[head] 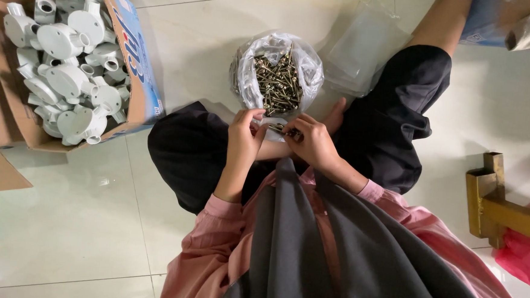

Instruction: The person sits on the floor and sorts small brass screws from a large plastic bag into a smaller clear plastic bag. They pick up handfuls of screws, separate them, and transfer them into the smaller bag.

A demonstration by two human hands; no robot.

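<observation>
A few screws (278, 129) are pinched between the left hand (245, 136) and right hand (313, 142) above pale glossy floor tiles (92, 218); an open bag of screws (278, 77) lies just beyond.

A brown cardboard box (137, 64) with a blue printed side stands left; a clear plastic bag (278, 71) sits centre.

The room is bright, with soft, even light from above. The shiny pale tiled floor (92, 218) shows faint white gleams. The clear plastic bag of brass-coloured screws (278, 77) glints a little. Soft, weak shadows lie beside the open cardboard box of white plastic fittings (137, 70). Most of the picture is sharp. Straight lines bend slightly near the edges.
</observation>
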